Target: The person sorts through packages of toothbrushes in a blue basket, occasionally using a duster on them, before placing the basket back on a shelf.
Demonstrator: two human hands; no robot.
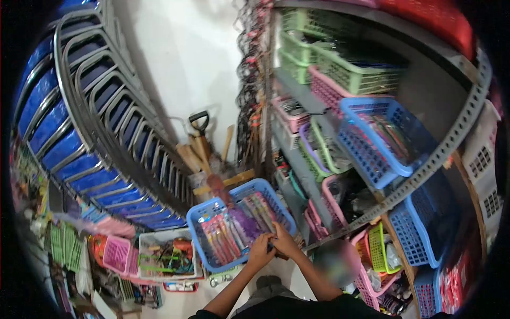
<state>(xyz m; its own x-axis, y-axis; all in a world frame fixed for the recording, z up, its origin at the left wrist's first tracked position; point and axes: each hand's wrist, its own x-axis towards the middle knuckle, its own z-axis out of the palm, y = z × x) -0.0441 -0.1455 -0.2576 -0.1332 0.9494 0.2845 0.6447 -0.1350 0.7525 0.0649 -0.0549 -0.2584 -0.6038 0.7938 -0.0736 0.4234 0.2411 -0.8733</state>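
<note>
A blue plastic basket (199, 255) stands in front of me, holding rows of slim packaged items (218, 239) that look like toothbrushes in pink and pale wrappers. A purple bundle (244, 223) lies across its middle. My left hand (261, 252) and my right hand (284, 242) meet at the basket's near right rim. The fingers of both are curled and close together, and what is between them, if anything, is hidden or too small to name.
Stacked chairs (106, 106) with blue seats rise on the left. Metal shelves (305, 101) on the right carry green baskets (350, 72), pink ones, and another blue basket (372, 138). Wooden handles (194, 154) lean at the wall. A white crate (170, 244) and a pink basket (117, 252) stand left.
</note>
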